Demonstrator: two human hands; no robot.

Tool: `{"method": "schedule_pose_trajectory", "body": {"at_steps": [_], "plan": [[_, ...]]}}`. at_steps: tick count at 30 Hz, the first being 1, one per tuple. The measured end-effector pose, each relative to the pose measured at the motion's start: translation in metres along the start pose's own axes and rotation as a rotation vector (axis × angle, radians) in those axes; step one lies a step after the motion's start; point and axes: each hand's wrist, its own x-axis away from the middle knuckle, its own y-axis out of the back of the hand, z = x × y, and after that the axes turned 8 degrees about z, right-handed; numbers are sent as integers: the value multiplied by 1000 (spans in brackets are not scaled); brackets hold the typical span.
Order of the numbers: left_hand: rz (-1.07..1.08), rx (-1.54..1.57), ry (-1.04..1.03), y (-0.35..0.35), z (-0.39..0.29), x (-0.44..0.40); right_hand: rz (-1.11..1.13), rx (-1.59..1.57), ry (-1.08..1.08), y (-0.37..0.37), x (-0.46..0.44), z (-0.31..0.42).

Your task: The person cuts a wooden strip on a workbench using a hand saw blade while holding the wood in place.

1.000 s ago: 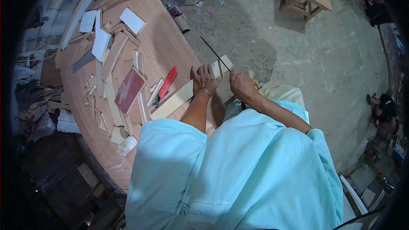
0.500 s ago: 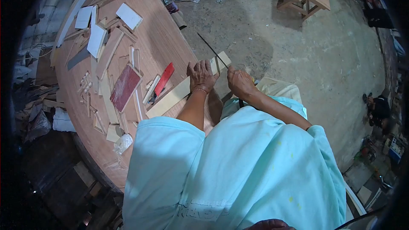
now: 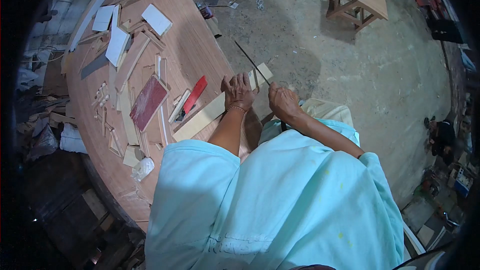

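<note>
My left hand (image 3: 238, 92) presses down on a pale wooden board (image 3: 201, 116), its fingers reaching over the far side. The board lies slantwise on the table, and its end sticks out past the table edge. In my right hand (image 3: 284, 102) is a thin dark tool, seemingly a hand saw (image 3: 250, 59) viewed edge-on. Its blade crosses the overhanging end of the board, just right of my left hand. My fist hides the handle. Beside the board lie a red tool (image 3: 195, 93) and some narrow wood strips (image 3: 178, 106).
On the wooden table (image 3: 195, 45) lie a dark red panel (image 3: 149, 102), white-faced pieces (image 3: 157, 19), several wood offcuts and a clear plastic bag (image 3: 143, 169). A wooden stool (image 3: 361, 1) stands on the concrete floor. Another person (image 3: 442, 137) is at the far right.
My right hand has drawn back slightly toward me with the saw. My left hand stays on the board. The whole view has shifted a little.
</note>
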Motion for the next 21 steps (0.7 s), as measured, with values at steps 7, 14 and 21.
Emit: {"method": "schedule_pose_trajectory", "body": {"at_steps": [7,14,21], "plan": [[-7,9,4,-1,0,-1,22,-102,-88,6,2,3],[65,-19,25,-1,-1,-1,-3,-81,-50,8,5,4],[76,8,28,4,-2,-1,13,-75,-34,4,4,1]]}}
